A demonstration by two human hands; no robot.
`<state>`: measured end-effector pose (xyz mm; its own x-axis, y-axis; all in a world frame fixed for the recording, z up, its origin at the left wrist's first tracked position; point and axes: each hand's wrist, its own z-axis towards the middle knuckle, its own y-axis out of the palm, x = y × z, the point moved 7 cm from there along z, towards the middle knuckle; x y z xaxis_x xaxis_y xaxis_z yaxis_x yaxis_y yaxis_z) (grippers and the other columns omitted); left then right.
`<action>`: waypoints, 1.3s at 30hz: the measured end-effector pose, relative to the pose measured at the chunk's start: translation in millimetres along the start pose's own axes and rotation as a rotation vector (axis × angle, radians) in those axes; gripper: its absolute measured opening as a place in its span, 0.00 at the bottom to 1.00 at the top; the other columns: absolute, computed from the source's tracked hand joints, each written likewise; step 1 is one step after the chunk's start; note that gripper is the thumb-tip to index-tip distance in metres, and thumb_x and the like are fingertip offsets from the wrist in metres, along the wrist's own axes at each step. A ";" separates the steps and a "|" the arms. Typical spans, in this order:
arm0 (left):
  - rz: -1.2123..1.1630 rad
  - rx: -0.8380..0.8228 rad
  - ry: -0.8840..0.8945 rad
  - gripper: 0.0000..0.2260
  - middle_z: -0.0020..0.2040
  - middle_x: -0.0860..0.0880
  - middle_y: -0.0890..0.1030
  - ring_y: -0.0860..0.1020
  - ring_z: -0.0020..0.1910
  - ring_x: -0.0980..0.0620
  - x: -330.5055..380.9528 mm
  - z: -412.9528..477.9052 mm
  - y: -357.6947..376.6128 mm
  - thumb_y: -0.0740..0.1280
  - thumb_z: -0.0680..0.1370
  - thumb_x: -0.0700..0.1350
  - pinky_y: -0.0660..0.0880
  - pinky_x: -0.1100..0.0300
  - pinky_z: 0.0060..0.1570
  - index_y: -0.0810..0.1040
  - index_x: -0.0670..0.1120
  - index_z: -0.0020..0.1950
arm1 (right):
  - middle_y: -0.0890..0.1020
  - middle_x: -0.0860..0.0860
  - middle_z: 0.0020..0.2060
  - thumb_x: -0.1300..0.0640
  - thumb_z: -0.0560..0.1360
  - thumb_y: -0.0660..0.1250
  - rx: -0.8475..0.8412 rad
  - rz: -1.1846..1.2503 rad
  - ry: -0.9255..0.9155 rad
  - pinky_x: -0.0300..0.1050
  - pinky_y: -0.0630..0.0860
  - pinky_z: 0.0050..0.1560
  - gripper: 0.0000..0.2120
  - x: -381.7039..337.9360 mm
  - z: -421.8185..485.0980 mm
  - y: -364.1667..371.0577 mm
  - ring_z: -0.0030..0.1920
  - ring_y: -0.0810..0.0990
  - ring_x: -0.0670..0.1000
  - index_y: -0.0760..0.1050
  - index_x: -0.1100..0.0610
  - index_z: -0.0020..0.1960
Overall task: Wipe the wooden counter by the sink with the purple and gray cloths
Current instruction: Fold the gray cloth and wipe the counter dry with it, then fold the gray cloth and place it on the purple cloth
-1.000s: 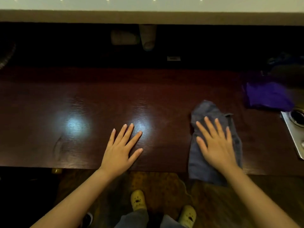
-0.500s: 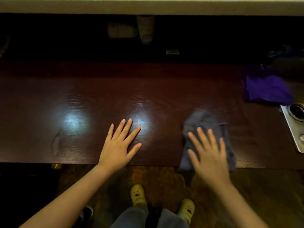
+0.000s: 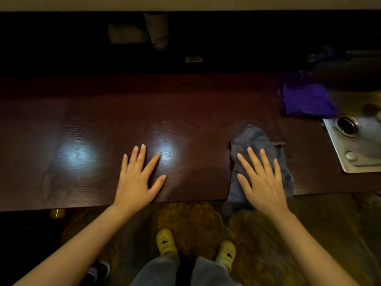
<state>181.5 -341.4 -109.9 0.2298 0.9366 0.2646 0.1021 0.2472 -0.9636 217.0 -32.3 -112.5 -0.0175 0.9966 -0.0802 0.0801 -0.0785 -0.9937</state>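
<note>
The dark wooden counter (image 3: 103, 120) runs across the view. My right hand (image 3: 261, 182) lies flat, fingers spread, pressing down on the gray cloth (image 3: 252, 139), which is bunched near the counter's front edge with a part hanging over it. My left hand (image 3: 138, 182) rests flat and empty on the bare wood to the left. The purple cloth (image 3: 305, 100) lies crumpled at the back right, beside the sink, with no hand on it.
A steel sink (image 3: 350, 157) with a round drain is set into the counter at the right edge. A dark recess behind the counter holds a pale cup and a pale container. My yellow-shoed feet stand on the floor below.
My right hand has dragged the gray cloth leftward and toward the front edge, and the cloth is more bunched. My left hand has stayed in place.
</note>
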 end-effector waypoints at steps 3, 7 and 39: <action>0.011 0.002 0.078 0.28 0.76 0.48 0.54 0.48 0.76 0.50 44.2 16.5 7.8 0.51 0.75 0.63 0.42 0.48 0.73 0.58 0.56 0.73 | 0.54 0.48 0.76 0.37 0.76 0.43 -0.016 0.023 0.015 0.62 0.48 0.73 0.28 11.8 18.0 -2.8 0.76 0.48 0.54 0.52 0.43 0.75; 0.057 0.005 0.081 0.27 0.77 0.49 0.53 0.46 0.76 0.51 72.0 44.8 19.4 0.50 0.76 0.63 0.40 0.48 0.73 0.56 0.56 0.74 | 0.49 0.47 0.77 0.36 0.74 0.41 -0.023 0.064 0.056 0.62 0.40 0.73 0.29 18.0 77.9 -6.5 0.77 0.43 0.54 0.49 0.41 0.75; -0.672 -0.094 -0.331 0.29 0.57 0.45 0.77 0.75 0.57 0.45 103.6 103.6 -7.5 0.70 0.72 0.44 0.72 0.54 0.55 0.64 0.46 0.70 | 0.70 0.52 0.69 0.51 0.76 0.62 -0.034 0.372 -0.008 0.54 0.67 0.64 0.28 -22.9 86.6 -54.3 0.67 0.67 0.57 0.59 0.53 0.73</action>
<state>104.3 -220.5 -79.3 -0.2126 0.6212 0.7543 0.2027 0.7832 -0.5879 126.8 -53.0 -63.6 0.0110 0.9000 -0.4357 0.1151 -0.4339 -0.8936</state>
